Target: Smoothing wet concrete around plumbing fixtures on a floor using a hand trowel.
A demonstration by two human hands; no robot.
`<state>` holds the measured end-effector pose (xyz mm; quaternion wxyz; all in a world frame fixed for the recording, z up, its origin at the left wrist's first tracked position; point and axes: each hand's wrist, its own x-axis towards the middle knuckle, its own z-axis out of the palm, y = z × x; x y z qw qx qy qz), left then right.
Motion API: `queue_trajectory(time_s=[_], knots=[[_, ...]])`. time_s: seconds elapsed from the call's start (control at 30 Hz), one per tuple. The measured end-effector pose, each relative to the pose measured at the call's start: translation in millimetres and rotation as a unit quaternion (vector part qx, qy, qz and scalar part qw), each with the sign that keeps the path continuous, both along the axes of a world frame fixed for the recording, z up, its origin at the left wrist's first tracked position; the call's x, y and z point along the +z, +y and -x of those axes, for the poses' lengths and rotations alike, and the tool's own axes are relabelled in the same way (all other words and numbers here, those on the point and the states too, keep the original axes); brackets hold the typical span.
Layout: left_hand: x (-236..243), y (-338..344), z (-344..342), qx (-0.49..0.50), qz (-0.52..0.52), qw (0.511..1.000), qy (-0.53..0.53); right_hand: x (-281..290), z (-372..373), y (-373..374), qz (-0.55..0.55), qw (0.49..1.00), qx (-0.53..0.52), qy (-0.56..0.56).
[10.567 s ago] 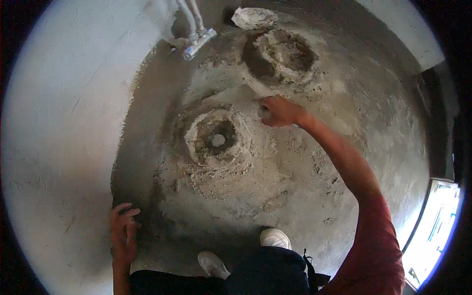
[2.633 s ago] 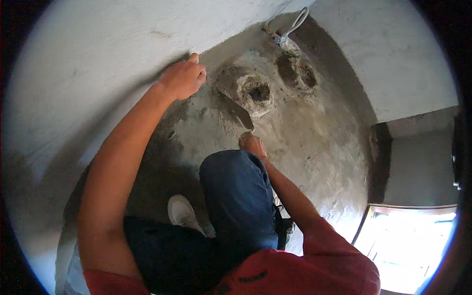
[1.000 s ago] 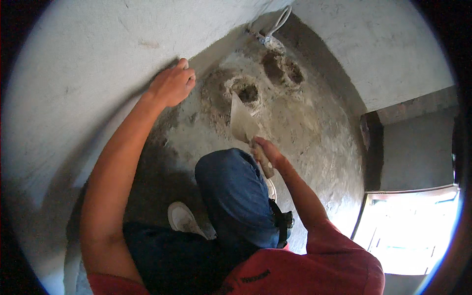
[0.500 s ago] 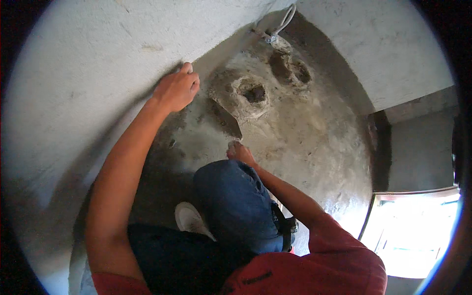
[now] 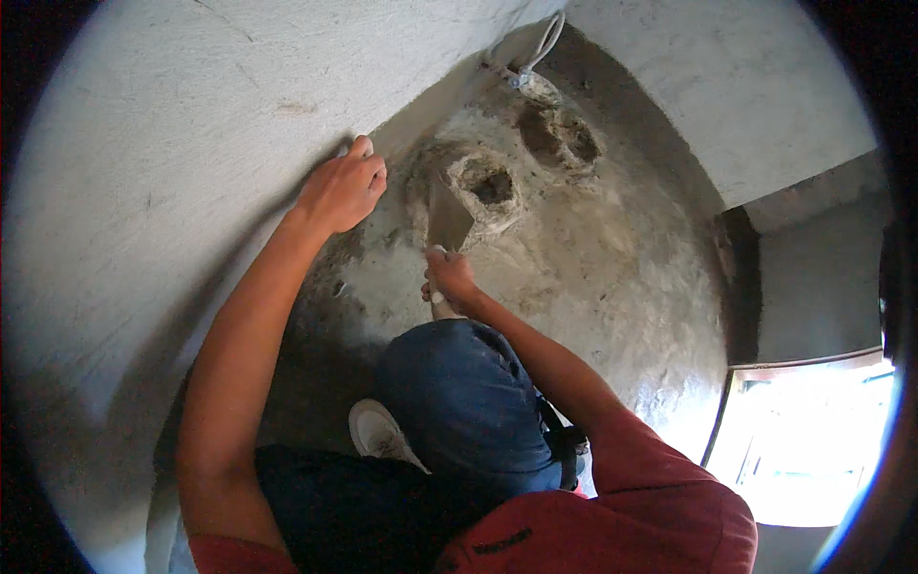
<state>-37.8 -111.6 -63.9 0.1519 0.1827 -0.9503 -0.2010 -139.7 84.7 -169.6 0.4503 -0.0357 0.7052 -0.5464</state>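
My left hand (image 5: pixel 342 187) is raised against the pale wall (image 5: pixel 191 143), fingers curled and pressed together; whether they hold anything is hidden. My right hand (image 5: pixel 449 277), just above my bent knee (image 5: pixel 449 383), grips the handle of a metal trowel (image 5: pixel 449 215). The flat blade points away from me and lies at the near left side of a rough round hole (image 5: pixel 490 182) ringed with crumbly mortar. Behind that hole is a second rough hollow (image 5: pixel 559 134) in the grey cement floor (image 5: pixel 612 268).
In the far corner, pale pipes or hoses (image 5: pixel 543 43) run down to a fitting by a lumpy pale patch (image 5: pixel 541 88). A second wall (image 5: pixel 727 105) bounds the right. A bright opening (image 5: pixel 803 440) is at lower right, and my shoe (image 5: pixel 373 426) is beneath me.
Over the last second the trowel blade has swung down-left from the hole and back up beside it, my right hand moving leftward. My left hand sits slightly lower in view, still at the wall.
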Motion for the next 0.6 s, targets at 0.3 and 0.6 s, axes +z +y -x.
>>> queue_trajectory(time_s=[0.3, 0.6], knots=[[-1.9, 1.6, 17.0, -0.029, -0.004, 0.999, 0.035, -52.8, 31.1, 116.2, -0.2, 0.834, 0.208, 0.471], [-5.8, -0.3, 39.8, -0.025, -0.004, 0.999, 0.045, -25.6, 79.5, 128.4, -0.366, 0.759, 0.322, 0.432]])
